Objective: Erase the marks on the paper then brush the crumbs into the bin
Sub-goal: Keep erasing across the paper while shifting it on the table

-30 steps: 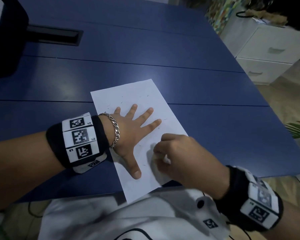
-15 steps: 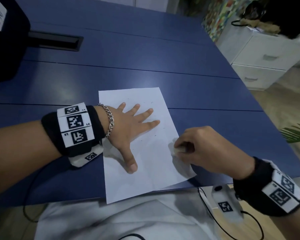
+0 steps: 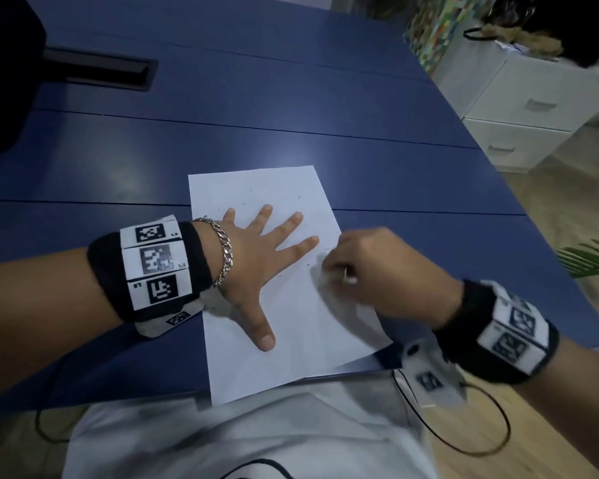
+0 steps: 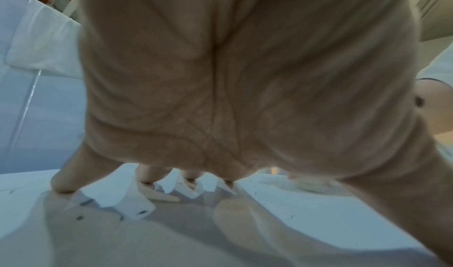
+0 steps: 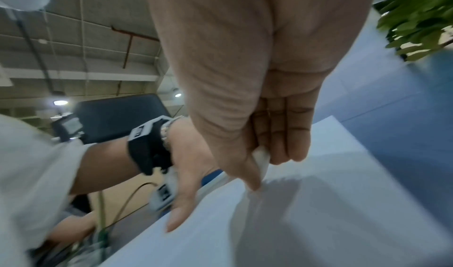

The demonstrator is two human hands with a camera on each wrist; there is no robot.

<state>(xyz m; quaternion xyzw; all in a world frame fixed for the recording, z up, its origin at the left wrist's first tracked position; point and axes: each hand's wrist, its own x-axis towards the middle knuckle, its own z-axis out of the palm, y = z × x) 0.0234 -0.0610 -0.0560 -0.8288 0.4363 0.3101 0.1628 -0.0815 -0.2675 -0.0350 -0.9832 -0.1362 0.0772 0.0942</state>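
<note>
A white sheet of paper [image 3: 291, 323] lies on the blue table [image 3: 291, 108], its near end hanging over the front edge. Small dark specks dot its far half. My left hand [image 3: 256, 257] lies flat on the sheet with fingers spread, pressing it down. My right hand [image 3: 370, 267] sits at the sheet's right edge with fingers curled, pinching a small white eraser [image 5: 261, 159] against the paper [image 5: 318, 203]. In the left wrist view the left palm [image 4: 232, 87] fills the frame over the paper [image 4: 122, 238]. No bin is in view.
A black box [image 3: 4, 74] stands at the table's far left beside a dark cable slot [image 3: 101, 69]. White drawers [image 3: 533, 112] stand off the table's right side, and a green plant [image 3: 592, 259] is near the right edge. A cable hangs below the front edge.
My right hand with the eraser has swept from the sheet's near middle out to its right edge and a little farther up. The left hand stays flat on the paper.
</note>
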